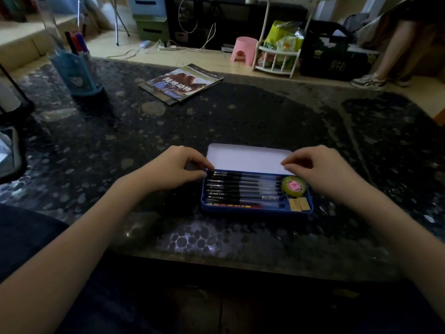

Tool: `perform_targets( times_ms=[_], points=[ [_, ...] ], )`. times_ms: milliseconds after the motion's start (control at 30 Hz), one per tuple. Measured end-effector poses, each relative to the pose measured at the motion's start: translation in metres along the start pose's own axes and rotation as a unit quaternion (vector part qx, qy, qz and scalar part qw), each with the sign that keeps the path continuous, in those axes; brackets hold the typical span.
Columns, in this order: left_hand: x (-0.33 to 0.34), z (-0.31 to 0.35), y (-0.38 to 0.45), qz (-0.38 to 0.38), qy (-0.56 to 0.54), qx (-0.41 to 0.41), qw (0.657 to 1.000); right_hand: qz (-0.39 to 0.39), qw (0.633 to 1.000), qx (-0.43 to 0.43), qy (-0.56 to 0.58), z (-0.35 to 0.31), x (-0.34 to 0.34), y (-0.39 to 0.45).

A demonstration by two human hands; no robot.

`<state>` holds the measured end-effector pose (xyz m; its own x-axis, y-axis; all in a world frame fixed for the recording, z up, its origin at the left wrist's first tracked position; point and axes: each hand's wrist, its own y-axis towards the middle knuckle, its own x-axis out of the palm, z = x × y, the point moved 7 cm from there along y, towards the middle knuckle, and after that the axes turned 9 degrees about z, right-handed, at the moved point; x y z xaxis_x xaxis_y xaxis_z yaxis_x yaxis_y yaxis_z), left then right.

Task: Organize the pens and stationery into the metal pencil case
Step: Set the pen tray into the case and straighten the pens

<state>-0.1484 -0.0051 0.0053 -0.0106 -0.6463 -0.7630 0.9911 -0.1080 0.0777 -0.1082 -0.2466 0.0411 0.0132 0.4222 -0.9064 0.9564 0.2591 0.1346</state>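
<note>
While both hands pinch its white-lined lid [248, 158], left hand [177, 166] and right hand [321, 169] fingers curled, blue metal pencil case [255, 209] holds black pens [243, 189] between them.

Pen print [220, 173] too small; phone [9, 153] cut off.

Dim foreground, underexposed. Daylight from the far floor [216, 59]; table [240, 116] dark with patchy sheen, bright glare at near edge. Wide-angle bending at borders. Slightly soft, corners murky.
</note>
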Motion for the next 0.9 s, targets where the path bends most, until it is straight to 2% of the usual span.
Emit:
perform_targets(
  times_ms=[133, 200, 367, 567, 767, 900],
  points=[
    [0.006, 0.0, -0.001, -0.023, 0.026, 0.018, 0.999, -0.108, 0.988, 0.073, -0.081, 0.027, 0.01, 0.002],
    [0.006, 0.0, -0.001, -0.02, 0.026, 0.024, 0.999, -0.151, 0.981, 0.081, -0.095, 0.028, 0.017, -0.001],
    [0.007, -0.002, -0.002, -0.019, 0.002, 0.007, 1.0, -0.166, 0.979, 0.07, -0.1, 0.024, 0.02, -0.003],
    [0.023, 0.003, -0.006, -0.072, 0.009, 0.025, 0.997, -0.182, 0.978, 0.038, -0.097, 0.016, 0.034, -0.007],
    [0.022, 0.002, -0.005, -0.071, 0.021, 0.031, 0.997, -0.161, 0.984, 0.059, -0.052, 0.024, 0.032, -0.002],
    [0.017, -0.005, -0.002, -0.055, -0.018, -0.002, 0.998, -0.044, 0.995, 0.084, -0.013, 0.04, 0.019, 0.018]
  ],
)
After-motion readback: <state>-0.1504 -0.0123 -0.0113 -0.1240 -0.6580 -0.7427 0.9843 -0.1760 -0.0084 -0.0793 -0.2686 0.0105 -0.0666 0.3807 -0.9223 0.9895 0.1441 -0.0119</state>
